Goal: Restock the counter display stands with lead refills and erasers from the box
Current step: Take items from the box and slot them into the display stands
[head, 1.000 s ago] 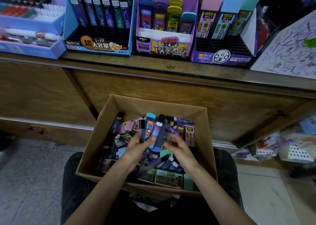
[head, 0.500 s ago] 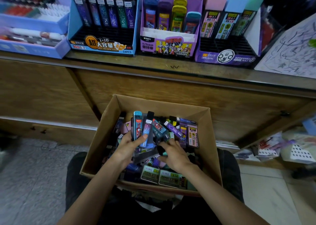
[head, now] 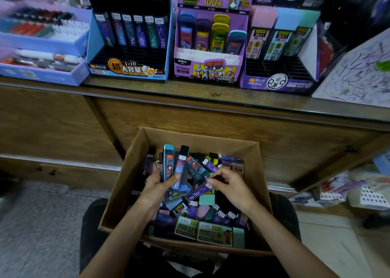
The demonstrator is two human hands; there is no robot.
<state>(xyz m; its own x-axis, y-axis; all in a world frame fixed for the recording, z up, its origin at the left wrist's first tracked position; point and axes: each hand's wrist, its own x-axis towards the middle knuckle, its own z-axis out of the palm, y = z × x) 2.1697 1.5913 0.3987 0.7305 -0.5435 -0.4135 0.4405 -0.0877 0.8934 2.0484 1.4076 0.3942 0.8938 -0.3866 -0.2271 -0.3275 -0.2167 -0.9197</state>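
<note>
A cardboard box (head: 261,184) rests on my lap, full of mixed lead refill cases and erasers. My left hand (head: 157,188) grips a small bunch of upright lead refill cases (head: 175,167), one teal-capped and one black-capped. My right hand (head: 230,185) hovers over the pile with fingers curled, its fingertips pinching the end of a purple refill case (head: 198,192). Three display stands sit on the counter above: a blue stand (head: 126,70), a purple Ultraman stand (head: 209,70) and a purple eraser stand (head: 278,83).
A wooden counter front (head: 211,117) rises just behind the box. Blue pen trays (head: 42,43) stand at the far left, and a scribbled test sheet (head: 358,74) lies at the right. Loose packets lie on a low shelf (head: 348,193) to the right.
My left hand has gathered the refill cases upright and shifted them left. My right hand dipped into the pile, then rose and now pinches a purple case.
</note>
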